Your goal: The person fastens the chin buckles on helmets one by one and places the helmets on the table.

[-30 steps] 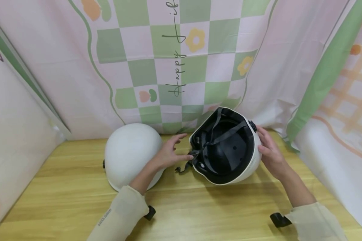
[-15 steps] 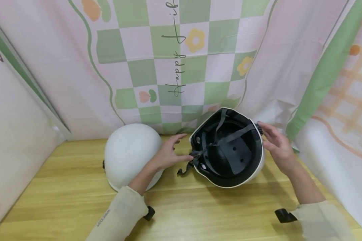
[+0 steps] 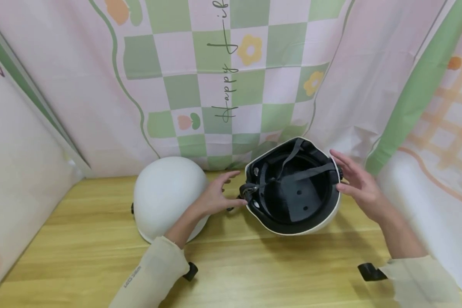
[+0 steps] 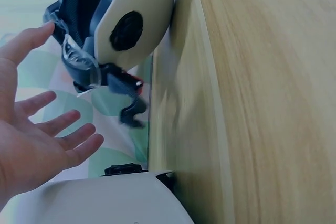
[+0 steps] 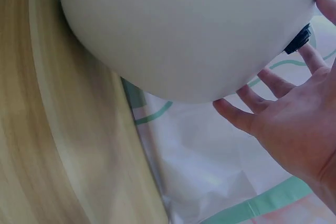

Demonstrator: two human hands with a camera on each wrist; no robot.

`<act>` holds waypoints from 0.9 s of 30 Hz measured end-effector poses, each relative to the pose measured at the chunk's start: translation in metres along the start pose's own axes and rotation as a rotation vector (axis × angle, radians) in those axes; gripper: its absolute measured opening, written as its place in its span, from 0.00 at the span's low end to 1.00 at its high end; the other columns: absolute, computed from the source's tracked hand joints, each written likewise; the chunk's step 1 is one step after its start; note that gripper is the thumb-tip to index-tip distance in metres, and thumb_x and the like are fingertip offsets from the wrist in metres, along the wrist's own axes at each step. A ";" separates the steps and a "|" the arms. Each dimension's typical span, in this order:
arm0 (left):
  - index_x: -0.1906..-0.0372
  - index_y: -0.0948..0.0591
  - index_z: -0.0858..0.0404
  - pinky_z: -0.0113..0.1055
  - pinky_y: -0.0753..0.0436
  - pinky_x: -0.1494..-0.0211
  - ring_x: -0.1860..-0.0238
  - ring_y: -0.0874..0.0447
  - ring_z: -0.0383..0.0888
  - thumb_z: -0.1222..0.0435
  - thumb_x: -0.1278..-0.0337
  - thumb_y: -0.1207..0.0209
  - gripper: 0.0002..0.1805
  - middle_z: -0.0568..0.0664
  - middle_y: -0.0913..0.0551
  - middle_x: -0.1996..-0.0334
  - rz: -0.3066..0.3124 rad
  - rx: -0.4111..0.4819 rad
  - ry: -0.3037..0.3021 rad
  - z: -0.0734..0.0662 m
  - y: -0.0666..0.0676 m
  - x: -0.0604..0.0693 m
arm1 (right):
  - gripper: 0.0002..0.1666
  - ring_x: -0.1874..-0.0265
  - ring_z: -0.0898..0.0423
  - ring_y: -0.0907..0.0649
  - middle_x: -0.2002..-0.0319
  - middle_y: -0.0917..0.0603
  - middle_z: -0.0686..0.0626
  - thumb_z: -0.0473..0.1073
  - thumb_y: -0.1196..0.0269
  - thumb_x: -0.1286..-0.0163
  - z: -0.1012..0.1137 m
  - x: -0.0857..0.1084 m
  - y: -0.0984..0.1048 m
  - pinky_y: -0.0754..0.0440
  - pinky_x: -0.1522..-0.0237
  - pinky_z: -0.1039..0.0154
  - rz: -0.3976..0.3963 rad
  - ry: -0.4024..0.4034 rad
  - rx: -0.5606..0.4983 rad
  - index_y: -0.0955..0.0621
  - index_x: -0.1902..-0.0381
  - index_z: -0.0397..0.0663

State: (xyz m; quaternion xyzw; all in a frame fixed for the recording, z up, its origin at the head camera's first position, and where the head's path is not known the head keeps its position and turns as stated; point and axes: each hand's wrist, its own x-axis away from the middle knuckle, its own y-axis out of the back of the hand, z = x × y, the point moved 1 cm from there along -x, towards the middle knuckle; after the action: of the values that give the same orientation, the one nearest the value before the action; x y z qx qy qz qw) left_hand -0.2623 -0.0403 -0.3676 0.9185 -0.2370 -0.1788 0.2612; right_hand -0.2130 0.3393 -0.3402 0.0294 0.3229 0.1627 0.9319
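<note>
A white helmet lies with its black padded inside facing the head camera. My right hand touches its right rim; in the right wrist view the spread fingertips of that hand rest against the white shell. My left hand is beside its left edge, fingers apart, the thumb at the dark strap and buckle. In the left wrist view that hand has its thumb tip at the clear buckle, and the strap end dangles below.
A second white helmet, dome up, sits at the left behind my left forearm. Both helmets are on a wooden table. A printed curtain hangs along the table's back edge, and pale cloth borders the right side.
The helmet has turned on the table, its right side knob moving lower and rightward. My right hand has shifted right with it. The loose strap end has moved up. My left hand has stayed put.
</note>
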 end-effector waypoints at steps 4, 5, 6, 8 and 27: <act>0.21 0.36 0.64 0.61 0.26 0.32 0.27 0.36 0.66 0.59 0.45 0.26 0.48 0.60 0.35 0.23 0.012 0.005 -0.007 0.000 0.001 0.000 | 0.40 0.34 0.60 0.23 0.28 0.25 0.48 0.17 0.51 0.30 -0.004 0.002 0.000 0.23 0.40 0.71 0.039 -0.025 -0.015 0.41 0.20 0.32; 0.21 0.36 0.64 0.60 0.25 0.33 0.27 0.36 0.66 0.59 0.45 0.26 0.48 0.60 0.36 0.23 0.017 0.004 -0.008 0.000 0.001 0.001 | 0.40 0.34 0.59 0.23 0.28 0.25 0.48 0.18 0.51 0.29 -0.005 0.003 0.000 0.23 0.40 0.71 0.046 -0.024 -0.032 0.41 0.20 0.32; 0.21 0.37 0.64 0.60 0.24 0.33 0.27 0.35 0.66 0.60 0.44 0.27 0.48 0.60 0.36 0.23 0.022 0.005 -0.010 0.000 0.001 0.001 | 0.39 0.34 0.59 0.23 0.28 0.25 0.47 0.18 0.52 0.29 -0.006 0.004 0.000 0.22 0.40 0.70 0.051 -0.022 -0.051 0.41 0.21 0.32; 0.20 0.37 0.64 0.59 0.24 0.34 0.27 0.35 0.66 0.59 0.44 0.27 0.49 0.61 0.37 0.23 0.029 -0.001 -0.016 0.001 0.001 0.001 | 0.38 0.35 0.59 0.22 0.29 0.25 0.47 0.18 0.53 0.28 -0.009 0.005 -0.001 0.21 0.40 0.69 0.051 -0.026 -0.094 0.41 0.21 0.32; 0.17 0.45 0.59 0.59 0.29 0.29 0.28 0.32 0.61 0.61 0.45 0.25 0.55 0.59 0.37 0.23 0.090 0.001 -0.012 -0.004 0.006 0.002 | 0.42 0.35 0.61 0.22 0.27 0.27 0.51 0.17 0.63 0.30 -0.027 0.013 -0.004 0.22 0.39 0.69 0.083 -0.076 -0.237 0.40 0.19 0.40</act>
State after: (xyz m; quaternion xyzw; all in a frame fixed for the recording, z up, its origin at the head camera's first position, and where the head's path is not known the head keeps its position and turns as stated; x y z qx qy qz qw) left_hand -0.2612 -0.0438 -0.3617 0.9060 -0.2795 -0.1722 0.2672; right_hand -0.2187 0.3382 -0.3701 -0.0613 0.2645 0.2368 0.9329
